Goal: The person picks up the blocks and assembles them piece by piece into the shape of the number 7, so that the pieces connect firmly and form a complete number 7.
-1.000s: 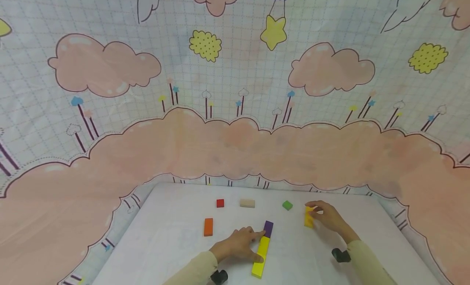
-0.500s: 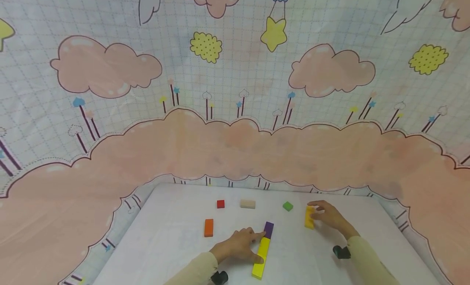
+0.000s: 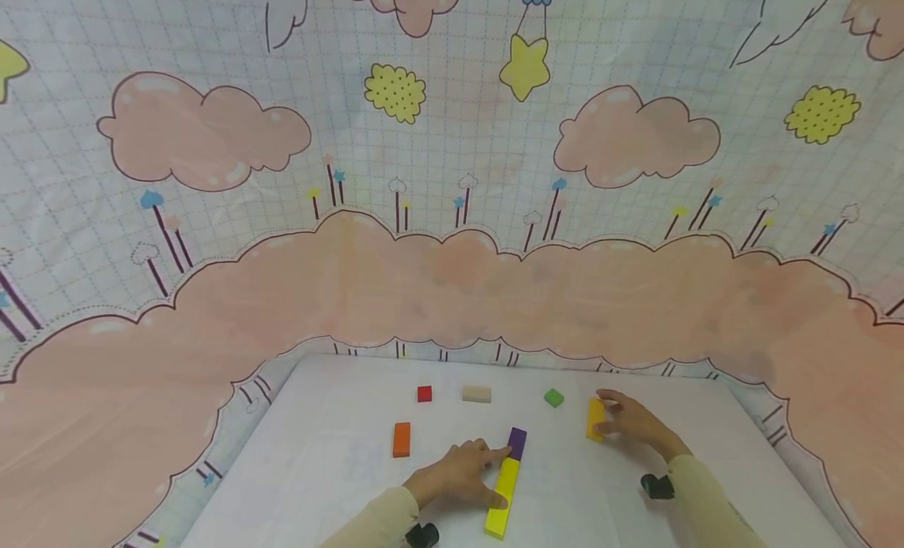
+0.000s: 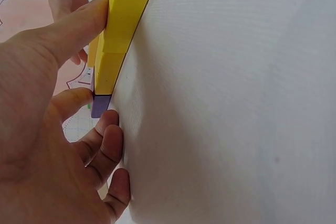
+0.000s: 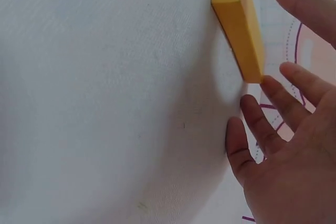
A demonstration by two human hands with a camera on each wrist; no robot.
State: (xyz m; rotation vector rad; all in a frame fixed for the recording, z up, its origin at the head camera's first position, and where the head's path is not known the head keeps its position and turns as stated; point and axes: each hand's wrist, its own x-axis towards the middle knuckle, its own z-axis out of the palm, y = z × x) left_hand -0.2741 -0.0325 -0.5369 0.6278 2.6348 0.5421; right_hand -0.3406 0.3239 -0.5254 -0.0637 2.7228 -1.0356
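Note:
A purple block (image 3: 518, 443) and a yellow stretch (image 3: 503, 493) lie end to end in a slanting row on the white table. A faint seam crosses the yellow part in the left wrist view. My left hand (image 3: 462, 473) is spread beside this row: its thumb touches the yellow, and its index fingertip meets the row near the purple end. To the right, an amber block (image 3: 595, 419) lies on the table. My right hand (image 3: 636, 424) is just beside that amber block, fingers loose and apart. In the right wrist view, thumb and amber block (image 5: 241, 30) have a gap between them.
Behind the row lie a red block (image 3: 424, 393), a beige block (image 3: 476, 394) and a green block (image 3: 554, 398). An orange block (image 3: 401, 440) is left of the row. A cloud-printed cloth (image 3: 452, 289) rises behind the table (image 3: 318, 438).
My right hand has loosened from the amber block and shifted slightly to the right, uncovering more of it. The left hand and its row of blocks stay put.

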